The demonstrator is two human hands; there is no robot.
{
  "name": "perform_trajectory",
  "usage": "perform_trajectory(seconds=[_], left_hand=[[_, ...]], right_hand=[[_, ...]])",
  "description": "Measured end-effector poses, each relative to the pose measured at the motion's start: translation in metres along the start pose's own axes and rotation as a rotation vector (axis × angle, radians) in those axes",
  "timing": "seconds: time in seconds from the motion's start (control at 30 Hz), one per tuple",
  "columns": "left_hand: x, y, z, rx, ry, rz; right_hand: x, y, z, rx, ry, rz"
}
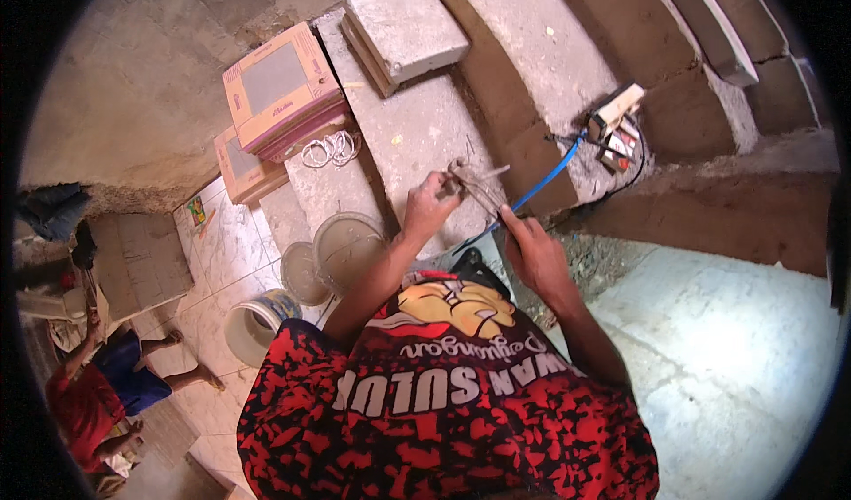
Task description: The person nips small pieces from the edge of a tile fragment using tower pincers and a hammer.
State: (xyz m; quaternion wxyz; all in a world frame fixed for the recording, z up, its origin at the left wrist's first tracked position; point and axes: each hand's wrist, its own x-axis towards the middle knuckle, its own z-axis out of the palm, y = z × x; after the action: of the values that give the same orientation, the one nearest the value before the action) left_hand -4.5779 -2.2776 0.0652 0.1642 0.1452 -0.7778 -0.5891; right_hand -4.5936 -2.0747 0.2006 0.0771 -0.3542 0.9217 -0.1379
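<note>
Red-and-black shirt [443, 429] fills the foreground, and just past it both hands are at work on a slim tool [481, 190], held out over the lower stair's front edge. It's a dull grey-brown piece, two thin arms running side by side, curling into a rounded end; a pale strip [496, 172] juts out beside it, whether joined or loose I can't tell. Left hand [432, 203] has its fingers bunched on the curled end; right hand [538, 252] grasps the straight end, thumb side up along it.

Behind the right fingers runs a blue strip [548, 179], slanting up to a pale block [616, 110] on the next tread. Brown risers climb away to the upper right, each ending in a hard lip. Over on the left it's tighter: a big tub [346, 250] sits just beside the left forearm, with a small tub [302, 277], a white bucket [244, 333], coiled cord [331, 149] and stacked cartons [279, 83] beyond. Lower right, pale floor [709, 349] spreads wide beyond the right forearm, giving elbow room on that side.
</note>
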Motion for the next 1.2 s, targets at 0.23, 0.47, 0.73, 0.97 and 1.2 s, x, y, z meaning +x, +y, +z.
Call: perform_trajectory(seconds=[0.23,0.47,0.73,0.97,1.2], left_hand=[[-0.004,-0.001,0.003,-0.128,0.056,-0.032],[0.0,-0.003,0.002,-0.088,0.055,0.17],[0.008,-0.002,-0.011,0.111,0.139,0.273],[0.014,-0.003,-0.009,0.197,0.037,0.264],[0.015,0.005,0.009,0.093,0.138,0.147]], right_hand=[[-0.002,-0.006,-0.018,0.445,0.588,-0.174],[0.004,0.006,0.017,0.514,0.215,0.053],[0.009,0.007,0.053,0.515,0.104,0.156],[0.01,0.001,0.059,0.421,0.181,0.062],[0.021,-0.002,0.023,0.302,0.196,0.013]])
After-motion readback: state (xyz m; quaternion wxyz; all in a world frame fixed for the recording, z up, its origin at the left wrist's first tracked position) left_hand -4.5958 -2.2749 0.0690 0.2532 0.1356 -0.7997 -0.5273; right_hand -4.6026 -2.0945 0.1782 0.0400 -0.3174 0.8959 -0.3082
